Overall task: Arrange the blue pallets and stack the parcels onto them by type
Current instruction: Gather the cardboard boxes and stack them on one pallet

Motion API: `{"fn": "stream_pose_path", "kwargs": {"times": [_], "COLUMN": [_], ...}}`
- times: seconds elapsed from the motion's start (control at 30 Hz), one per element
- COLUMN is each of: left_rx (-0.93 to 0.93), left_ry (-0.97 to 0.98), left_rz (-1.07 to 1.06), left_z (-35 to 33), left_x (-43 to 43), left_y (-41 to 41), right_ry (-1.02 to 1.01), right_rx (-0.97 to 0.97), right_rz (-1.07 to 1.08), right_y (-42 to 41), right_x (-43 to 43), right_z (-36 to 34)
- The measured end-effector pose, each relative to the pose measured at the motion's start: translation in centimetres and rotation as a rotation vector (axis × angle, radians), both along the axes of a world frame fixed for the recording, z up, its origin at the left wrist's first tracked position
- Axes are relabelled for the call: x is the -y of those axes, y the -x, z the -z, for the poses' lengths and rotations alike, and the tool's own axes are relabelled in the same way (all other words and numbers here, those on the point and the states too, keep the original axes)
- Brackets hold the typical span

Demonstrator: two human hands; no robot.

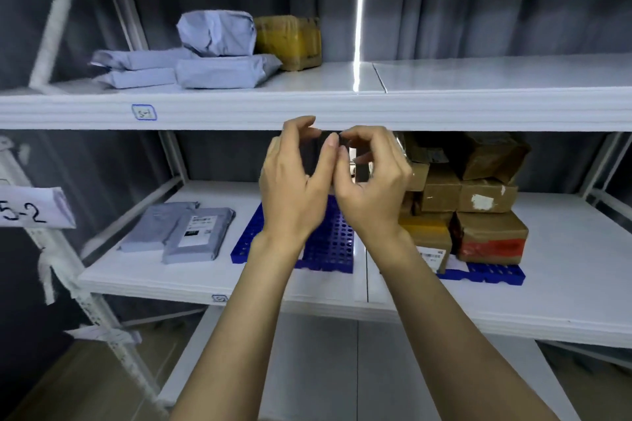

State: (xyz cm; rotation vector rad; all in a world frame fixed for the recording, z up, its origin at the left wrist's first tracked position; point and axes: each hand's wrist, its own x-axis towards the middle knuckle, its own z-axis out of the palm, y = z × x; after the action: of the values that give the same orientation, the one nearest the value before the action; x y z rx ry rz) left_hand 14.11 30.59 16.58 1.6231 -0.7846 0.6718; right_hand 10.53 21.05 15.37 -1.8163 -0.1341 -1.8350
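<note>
While both arms reach up before the rack, the left hand (294, 188) and right hand (372, 188) hang side by side in front of the lower shelf (564, 267), just under the edge of the upper shelf (478, 102). Each hand's fingers arch toward its thumb, and the two sets of fingertips nearly meet. Whether anything small is pinched between them I cannot tell: the gap shows only dark blur, with a shiny glint behind.

A blue pallet (331, 239) lies flat on the lower shelf directly behind the wrists, which hide its middle; its holed top shows on either side of them. To its left, apart from it, two grey mailers (184, 232) lie flat and overlapping, one with a white label too small to read.

To the right, a second pallet (492, 273) carries a stack of brown boxes (485, 195). Only its front edge shows, and the right hand covers the stack's left side. The lowest boxes bear yellow and red tape.

On the upper shelf, at left, grey bags (219, 55) are heaped, with a yellow-taped box (290, 41) touching them on the right, its rear hidden. A sticker (144, 112) on that shelf's edge is blurred. A paper tag (30, 212) at far left reads "5-2", partly cut off by the frame.
</note>
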Motion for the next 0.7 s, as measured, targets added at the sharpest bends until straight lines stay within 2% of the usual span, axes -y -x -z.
{"fn": "stream_pose_path", "kwargs": {"times": [0.2,0.33,0.57,0.7], "left_rx": [0.15,0.199,0.273,0.246], "left_ry": [-0.015,-0.122,-0.416,-0.622], "left_rz": [-0.123,-0.263,-0.47,-0.484], "left_z": [-5.1,-7.5,-10.5,-11.3], "left_x": [-4.2,-5.9,-5.9,-4.9], "left_y": [-2.9,-5.8,-10.8,-12.6], "right_ry": [0.078,0.07,0.061,0.074], "right_rx": [-0.016,-0.118,-0.556,-0.833], "right_rz": [-0.007,-0.005,0.111,0.084], "right_y": [-2.1,-4.3,-9.2,-11.8], "right_x": [-2.9,-3.7,-2.8,-2.4], "right_z": [-6.3,-10.1,-14.4,-15.5]}}
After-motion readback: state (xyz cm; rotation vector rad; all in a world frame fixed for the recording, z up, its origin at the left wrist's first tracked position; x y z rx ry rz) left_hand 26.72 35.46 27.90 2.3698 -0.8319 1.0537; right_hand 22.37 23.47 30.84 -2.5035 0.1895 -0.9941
